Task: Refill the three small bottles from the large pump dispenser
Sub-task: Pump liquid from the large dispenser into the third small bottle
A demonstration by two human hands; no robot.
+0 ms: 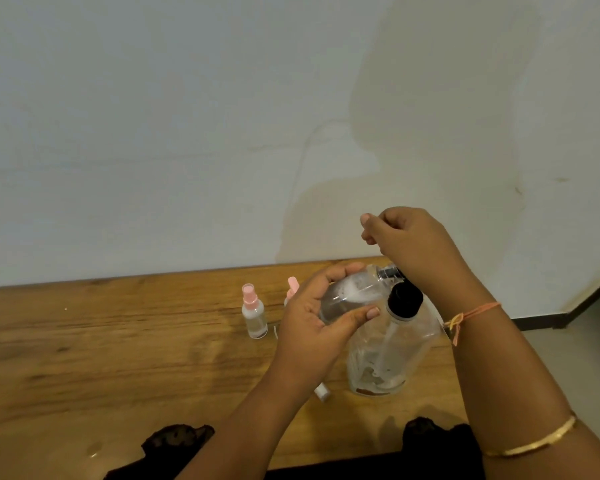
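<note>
The large clear pump dispenser (392, 351) stands on the wooden table (118, 358), its black collar just below my right wrist. My left hand (312, 327) grips a small clear bottle (347, 299) tilted on its side, its mouth up against the dispenser's pump head (390, 271). My right hand (409, 244) hovers over the pump head with fingers curled and nothing visible in them; its heel lies over the pump. A second small bottle (254, 315) with a pink spray top stands to the left. A third pink top (293, 285) peeks out behind my left hand.
A small white cap (322, 391) lies on the table under my left wrist. Dark cloth (174, 448) hangs over the near table edge. A pale wall (187, 133) rises directly behind the table. Floor shows at the far right.
</note>
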